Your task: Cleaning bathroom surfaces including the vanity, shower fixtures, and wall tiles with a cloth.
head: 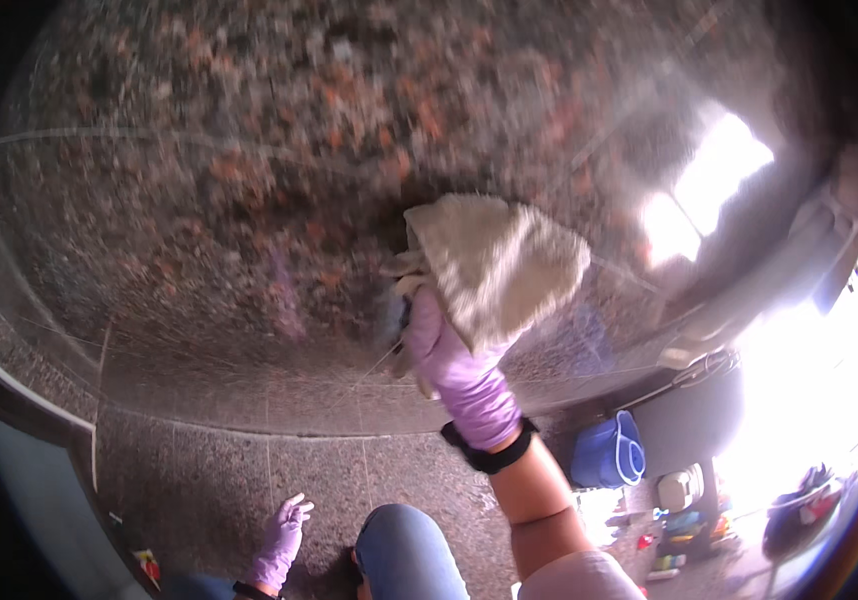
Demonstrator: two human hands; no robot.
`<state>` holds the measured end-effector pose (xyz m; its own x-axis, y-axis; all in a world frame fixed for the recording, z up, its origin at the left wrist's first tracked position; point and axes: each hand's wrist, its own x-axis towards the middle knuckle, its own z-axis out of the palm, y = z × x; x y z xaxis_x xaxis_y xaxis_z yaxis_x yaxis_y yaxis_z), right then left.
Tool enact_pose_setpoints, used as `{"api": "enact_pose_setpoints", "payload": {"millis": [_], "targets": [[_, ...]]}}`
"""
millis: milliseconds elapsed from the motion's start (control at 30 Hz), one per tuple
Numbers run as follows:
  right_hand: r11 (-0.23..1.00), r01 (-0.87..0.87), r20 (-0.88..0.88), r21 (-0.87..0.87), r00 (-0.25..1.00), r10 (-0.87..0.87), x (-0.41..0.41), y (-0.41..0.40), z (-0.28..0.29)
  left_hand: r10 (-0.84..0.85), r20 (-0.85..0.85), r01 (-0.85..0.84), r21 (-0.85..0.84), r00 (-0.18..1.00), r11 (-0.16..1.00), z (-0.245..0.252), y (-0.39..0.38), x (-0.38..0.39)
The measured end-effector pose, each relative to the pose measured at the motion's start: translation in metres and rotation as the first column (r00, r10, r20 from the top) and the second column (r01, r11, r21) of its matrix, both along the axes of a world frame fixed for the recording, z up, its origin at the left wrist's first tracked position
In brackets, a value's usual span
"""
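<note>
My right hand (459, 352), in a lilac glove with a black band at the wrist, grips a pale beige cloth (504, 262). The cloth lies over the hand and touches or nearly touches a speckled brown and grey polished stone surface (249, 225) in front of me. The right fingers are partly hidden by the cloth. Low at the left, my left hand (286, 532), gloved the same way, hangs beside my knee with its fingers apart and nothing in it.
A blue bucket (609, 454) stands on the floor at the lower right, with a white container (680, 487) and several small items near it. A dark basin (804, 517) is farther right. Strong light enters at the right. A greyish panel (31, 487) stands lower left.
</note>
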<state>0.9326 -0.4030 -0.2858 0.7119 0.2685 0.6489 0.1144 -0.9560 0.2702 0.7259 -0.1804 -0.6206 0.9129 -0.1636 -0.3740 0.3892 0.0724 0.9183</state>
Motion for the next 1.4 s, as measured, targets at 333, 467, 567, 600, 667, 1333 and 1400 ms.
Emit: {"api": "enact_pose_setpoints", "payload": {"millis": [333, 467, 567, 600, 667, 1333, 1400], "targets": [[0.789, -0.162, 0.527, 0.592, 0.819, -0.227, -0.012, -0.249, -0.055, 0.137, 0.217, -0.112, -0.122, 0.967, 0.986, -0.046, 0.057, 0.026], [0.699, -0.055, 0.544, 0.713, 0.673, -0.501, -0.014, -0.273, -0.056, 0.165, 0.268, -0.106, -0.221, 0.949, 0.970, 0.004, 0.060, 0.019], [0.696, -0.154, 0.464, 0.701, 0.840, -0.280, -0.004, -0.124, -0.065, 0.244, 0.335, -0.169, -0.237, 0.910, 0.957, 0.032, 0.088, 0.012], [0.637, -0.201, 0.412, 0.744, 0.889, -0.200, -0.003, -0.080, -0.072, 0.271, 0.356, -0.187, -0.252, 0.895, 0.949, 0.040, 0.096, 0.012], [0.749, -0.293, 0.547, 0.594, 0.830, -0.109, -0.001, -0.012, -0.069, 0.254, 0.392, -0.167, -0.243, 0.884, 0.955, 0.047, 0.106, 0.015], [0.919, -0.086, 0.792, -0.384, 0.481, 0.376, -0.004, 0.165, 0.192, 0.139, -0.058, -0.149, -0.235, 0.989, 0.960, -0.062, 0.090, 0.036], [0.812, -0.581, 0.541, -0.043, 0.670, 0.508, -0.012, 0.189, 0.161, 0.157, -0.068, -0.171, -0.342, 0.985, 0.924, -0.056, 0.094, 0.040]]}}
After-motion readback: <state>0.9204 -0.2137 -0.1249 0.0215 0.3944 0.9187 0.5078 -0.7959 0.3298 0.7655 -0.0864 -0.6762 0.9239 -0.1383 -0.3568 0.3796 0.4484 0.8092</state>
